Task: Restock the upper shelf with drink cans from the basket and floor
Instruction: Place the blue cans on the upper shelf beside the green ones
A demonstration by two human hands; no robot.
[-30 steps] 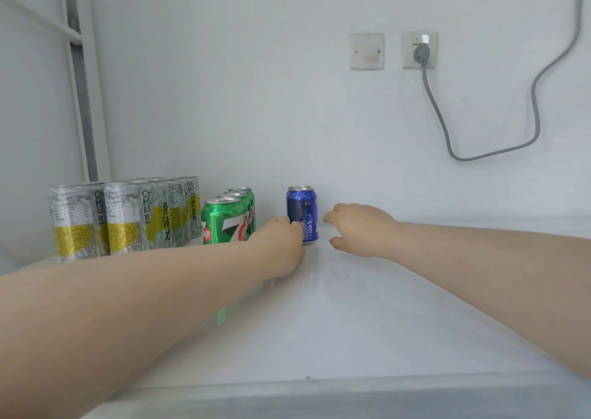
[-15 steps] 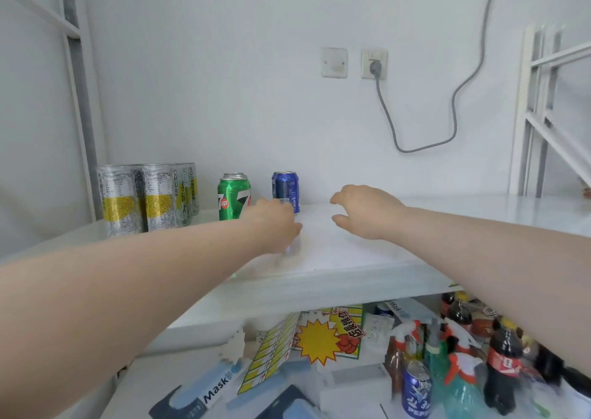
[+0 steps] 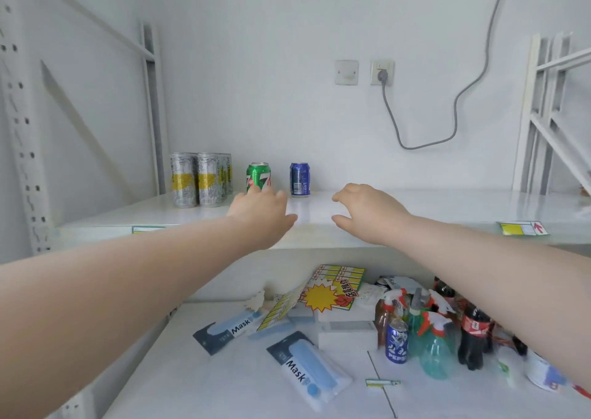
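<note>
Now that the blue can (image 3: 300, 179) stands alone on the upper shelf (image 3: 431, 209), you've pulled both hands back from it. A second ago they flanked it deep on the shelf, with the left touching it; now they hover near the front edge.

- Left hand (image 3: 262, 215): fingers loosely spread, thumb out, nothing held. Its fingertips overlap the base of the green can (image 3: 258, 176) in view; can't tell if they touch.
- Right hand (image 3: 364, 210): fingers loosely curled down, thumb apart, nothing held.
- The blue can is upright and free of both hands, just right of the green can with a gap between them. The silver cans (image 3: 198, 178) are grouped further left.
- The view has backed off too: the lower shelf (image 3: 198, 370) now shows, with a Pepsi can (image 3: 396, 342) among bottles and mask packs (image 3: 307, 370).

Judgement: this placement is done and you're heading off for the next can. Plenty of bare shelf remains to the right, so restocking looks early. The basket and floor are out of view, so the remaining stock can't be counted.
</note>
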